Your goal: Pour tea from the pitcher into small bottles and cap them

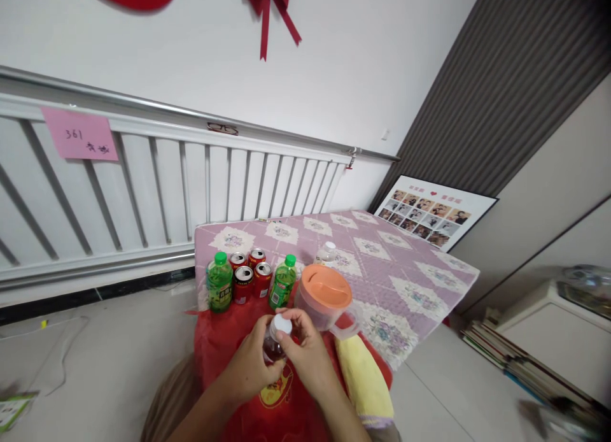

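Note:
A small bottle [275, 341] of dark drink with a white cap is held over the near edge of the table. My left hand [248, 365] is wrapped round its body. My right hand [308, 346] grips it from the right, thumb and fingers pinched at the white cap. Just beyond stands a clear pitcher with an orange lid [323, 294]. Two green-capped bottles [219, 289] [283, 281] flank several red cans [248, 276]. A clear bottle [327, 253] stands behind the pitcher.
The table carries a purple patterned cloth [405, 263] over a red cover [224, 340]. A yellow towel [365, 378] lies at its near right corner. White radiator [143, 187] behind, framed photo collage [432, 216] against the wall, stacked books [506, 359] on the floor right.

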`<state>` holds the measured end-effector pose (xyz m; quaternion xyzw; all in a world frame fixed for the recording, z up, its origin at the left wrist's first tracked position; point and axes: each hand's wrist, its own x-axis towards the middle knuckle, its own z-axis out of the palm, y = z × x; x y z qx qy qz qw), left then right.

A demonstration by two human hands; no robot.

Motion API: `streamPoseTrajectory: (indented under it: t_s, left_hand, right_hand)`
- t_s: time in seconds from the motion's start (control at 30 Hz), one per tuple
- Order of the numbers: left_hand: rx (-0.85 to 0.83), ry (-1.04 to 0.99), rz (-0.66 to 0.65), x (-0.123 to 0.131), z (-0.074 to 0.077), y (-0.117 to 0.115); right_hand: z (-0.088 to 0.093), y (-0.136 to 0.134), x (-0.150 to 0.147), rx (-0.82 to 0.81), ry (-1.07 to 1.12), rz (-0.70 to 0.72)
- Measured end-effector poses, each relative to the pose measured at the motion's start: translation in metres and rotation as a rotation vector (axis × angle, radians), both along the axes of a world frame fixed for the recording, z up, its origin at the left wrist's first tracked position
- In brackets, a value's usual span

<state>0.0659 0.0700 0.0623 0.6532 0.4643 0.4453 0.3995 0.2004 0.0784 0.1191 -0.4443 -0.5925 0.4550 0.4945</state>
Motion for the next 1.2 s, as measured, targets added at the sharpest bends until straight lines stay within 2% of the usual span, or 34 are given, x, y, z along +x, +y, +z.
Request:
streamPoseTrajectory:
  t_s: [0.1, 0.27, 0.57, 0.7, 0.97, 1.07, 1.2]
  left_hand:
    - [0.001, -0.017, 0.004, 0.0, 0.0, 0.0]
    - [0.001, -0.036, -0.015, -0.001, -0.002, 0.001]
    - [0.074, -0.048, -0.028, 0.002, -0.003, 0.001]
    - [0.075, -0.053, -0.053, 0.0, 0.0, 0.002]
    - [0.029, -0.061, -0.045, 0.001, -0.003, 0.002]
    - [0.039, -0.078, -0.036, 0.002, -0.007, 0.002]
    - [0.085, -0.103, -0.013, 0.004, -0.015, 0.003]
  right_hand:
    - [0.001, 0.0, 0.003, 0.017, -0.092, 0.043]
    - [0.0, 0.004, 0.008, 0.143, -0.268, 0.089]
    - [-0.009, -0.005, 0.003, 0.345, -0.552, 0.017]
    - [-0.006, -0.008, 0.003, 0.302, -0.517, 0.069]
    - [0.022, 0.005, 0.021, 0.031, -0.359, 0.22]
    - [0.02, 0.01, 0.019, -0.019, -0.289, 0.248]
    - [0.005, 0.009, 0.01, -0.106, -0.137, 0.251]
